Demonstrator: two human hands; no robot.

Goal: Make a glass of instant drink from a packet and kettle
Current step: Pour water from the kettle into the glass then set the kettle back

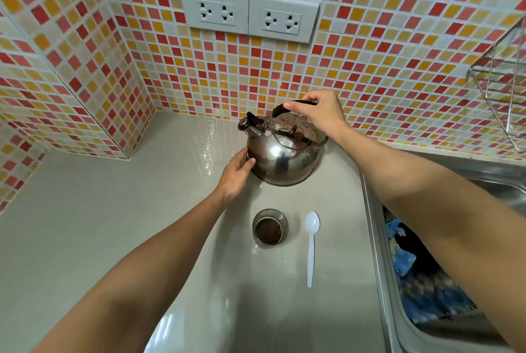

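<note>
A shiny steel kettle (pixel 284 153) with a black spout cap and black handle stands on the grey counter (pixel 99 224) near the back wall. My right hand (pixel 318 110) is closed around the kettle's black handle from above. My left hand (pixel 236 176) rests with its fingers against the kettle's lower left side. In front of the kettle stands a small glass (pixel 270 228) with dark brown powder at its bottom. A white plastic spoon (pixel 311 244) lies just right of the glass, bowl pointing to the wall. No packet is in view.
A steel sink (pixel 378 238) borders the counter on the right, with a blue and black cloth (pixel 421 275) inside. Two double wall sockets (pixel 249 12) sit on the mosaic tiles above the kettle. A wire rack (pixel 501 79) hangs at the right wall.
</note>
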